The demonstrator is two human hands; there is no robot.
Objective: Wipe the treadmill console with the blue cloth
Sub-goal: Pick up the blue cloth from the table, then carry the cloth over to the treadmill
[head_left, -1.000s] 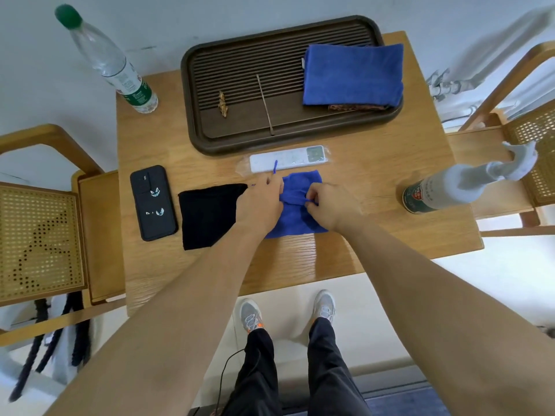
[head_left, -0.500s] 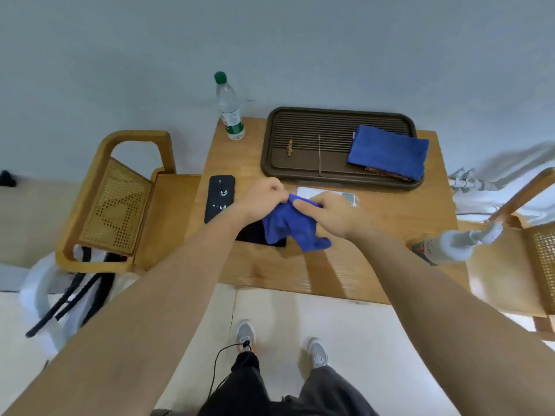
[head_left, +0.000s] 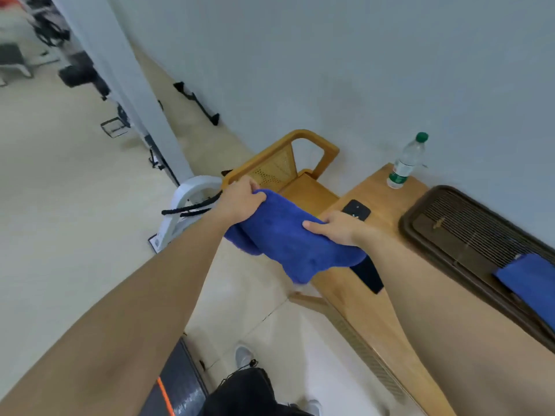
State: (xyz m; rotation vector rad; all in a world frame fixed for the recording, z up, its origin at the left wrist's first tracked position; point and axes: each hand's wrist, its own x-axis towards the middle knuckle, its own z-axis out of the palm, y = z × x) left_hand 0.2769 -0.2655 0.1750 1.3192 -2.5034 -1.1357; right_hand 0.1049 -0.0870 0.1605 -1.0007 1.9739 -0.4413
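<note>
The blue cloth (head_left: pixel 288 241) hangs stretched in the air between both hands, off the left end of the wooden table (head_left: pixel 357 292). My left hand (head_left: pixel 240 201) grips its far left edge. My right hand (head_left: pixel 333 228) pinches its right side, thumb on top. A dark strip with an orange line (head_left: pixel 175 382) shows at the bottom edge near my feet; whether it is the treadmill I cannot tell. No console is in view.
On the table lie a black phone (head_left: pixel 356 210), a black cloth (head_left: pixel 368 274), a water bottle (head_left: pixel 407 162) and a dark slatted tray (head_left: pixel 468 235) holding a second folded blue cloth (head_left: pixel 530 280). A wooden cane chair (head_left: pixel 285 163) and white frame (head_left: pixel 186 205) stand left of it.
The view has swung left, away from the table. Both hands lifted the blue cloth off the tabletop and carried it left, spreading it out between them.
</note>
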